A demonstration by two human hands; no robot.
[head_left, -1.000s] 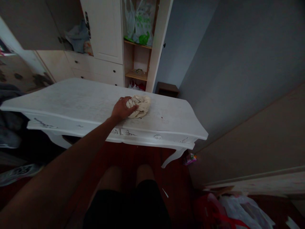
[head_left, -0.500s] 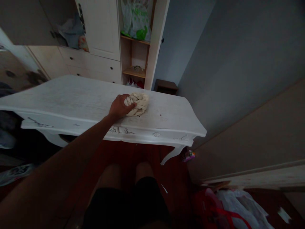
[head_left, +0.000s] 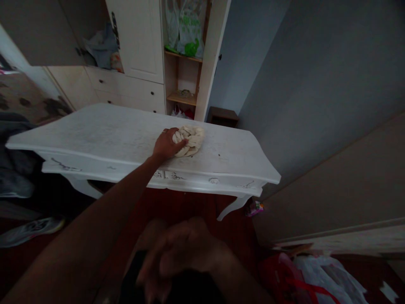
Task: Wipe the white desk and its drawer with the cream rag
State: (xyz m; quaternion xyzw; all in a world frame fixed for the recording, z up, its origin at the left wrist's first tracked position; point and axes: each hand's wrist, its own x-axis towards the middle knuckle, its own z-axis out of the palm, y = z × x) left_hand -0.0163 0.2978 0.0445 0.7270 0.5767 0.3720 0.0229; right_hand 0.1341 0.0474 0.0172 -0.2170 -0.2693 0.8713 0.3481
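A white wardrobe (head_left: 139,42) is standing behind the white surface (head_left: 95,135). Green print on the shelf's plastic bags (head_left: 186,29) is showing too blurred to read. The left hand (head_left: 166,145) is gripping a bunched cream cloth (head_left: 191,141) on the surface's right half. The right hand (head_left: 183,253) is hanging blurred, fingers loosely curled, holding nothing visible.

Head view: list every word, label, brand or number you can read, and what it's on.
None can be read.
Green print on the plastic bag in the cupboard: too blurred.
Marking on the shoe on the floor: too blurred.
Cloth under the left hand, white table: no text.
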